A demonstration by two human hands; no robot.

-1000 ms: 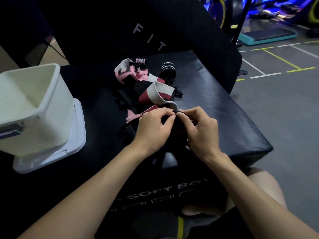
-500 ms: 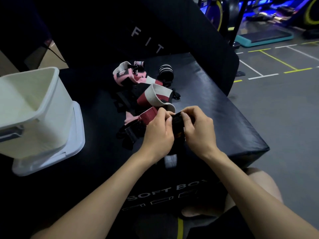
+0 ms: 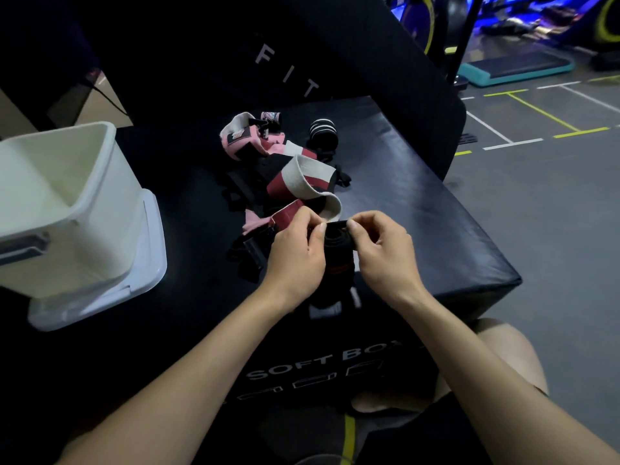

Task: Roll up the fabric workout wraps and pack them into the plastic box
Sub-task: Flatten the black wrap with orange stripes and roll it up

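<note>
Left hand (image 3: pixel 295 253) and right hand (image 3: pixel 385 250) each had grip pinched on black wrap (image 3: pixel 337 250), half-rolled, held just above worktop (image 3: pixel 419 209) front edge. Risk: loose tail slipping, roll unwinding. Plastic box (image 3: pixel 100 209) stood well left, seemingly empty.

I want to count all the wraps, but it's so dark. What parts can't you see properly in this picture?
Head view only:
- Black wrap: partly covered by the left hand and right hand; how far it is rolled is unclear.
- Wrap pile: the black pieces blend into the dark soft box, so no sure count.
- Plastic box: cut off by the left edge; its bottom is hidden by its walls.
</note>
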